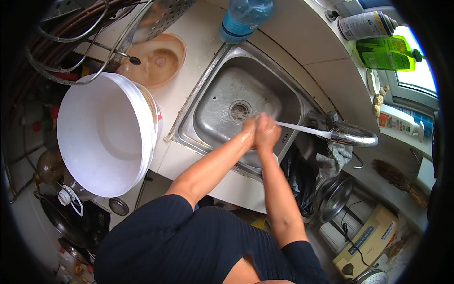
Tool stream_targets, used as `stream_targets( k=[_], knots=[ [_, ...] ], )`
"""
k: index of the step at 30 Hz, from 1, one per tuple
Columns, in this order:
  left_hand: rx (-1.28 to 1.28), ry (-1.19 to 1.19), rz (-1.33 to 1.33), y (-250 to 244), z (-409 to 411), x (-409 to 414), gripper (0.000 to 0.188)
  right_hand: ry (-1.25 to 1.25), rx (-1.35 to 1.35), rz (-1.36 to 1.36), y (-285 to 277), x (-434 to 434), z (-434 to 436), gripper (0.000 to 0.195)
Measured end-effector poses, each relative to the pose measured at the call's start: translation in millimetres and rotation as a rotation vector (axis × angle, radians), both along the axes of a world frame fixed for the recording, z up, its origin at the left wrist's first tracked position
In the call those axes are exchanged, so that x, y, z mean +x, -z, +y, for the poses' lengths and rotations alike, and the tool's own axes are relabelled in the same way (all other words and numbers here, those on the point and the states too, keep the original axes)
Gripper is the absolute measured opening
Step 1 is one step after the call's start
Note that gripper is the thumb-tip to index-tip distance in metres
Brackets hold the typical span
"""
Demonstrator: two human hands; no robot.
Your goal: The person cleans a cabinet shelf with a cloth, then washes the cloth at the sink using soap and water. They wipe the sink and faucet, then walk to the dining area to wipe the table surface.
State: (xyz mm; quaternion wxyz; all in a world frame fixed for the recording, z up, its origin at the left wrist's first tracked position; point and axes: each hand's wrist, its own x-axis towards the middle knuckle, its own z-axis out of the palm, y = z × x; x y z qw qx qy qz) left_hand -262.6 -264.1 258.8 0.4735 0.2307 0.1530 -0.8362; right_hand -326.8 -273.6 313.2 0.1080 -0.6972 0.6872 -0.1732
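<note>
My left hand (pixel 249 128) and my right hand (pixel 267 131) are pressed together over the stainless steel sink (pixel 220 81), near its drain (pixel 240 111). Both look wet and a little blurred, and no object shows between them. A stream of water (pixel 305 128) runs from the curved metal faucet (pixel 358 138) at the right and meets the hands. The fingers overlap, so their exact pose is hard to make out.
Left of the sink stand a big white plastic bucket (pixel 103 135) and a tan basin (pixel 173 60). A blue plastic bottle (pixel 237 26) is behind the sink; a green bottle (pixel 386 53) lies toward the window. Black plastic bags (pixel 299 177) hang beside the sink.
</note>
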Motion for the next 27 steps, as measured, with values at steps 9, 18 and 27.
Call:
stream_targets(
  k=[9,18,27],
  knots=[
    [0.022,-0.343,0.054,-16,2,23,0.038,0.457,0.171,-1.016,25,-29,-34,0.021],
    [-0.056,-0.284,0.268,14,-7,-2,0.029,-0.164,-0.002,-0.153,-53,37,-1,0.025],
    [-0.492,-0.223,0.531,-2,6,25,0.031,-0.002,-0.007,-0.182,-57,35,11,0.026]
  ],
)
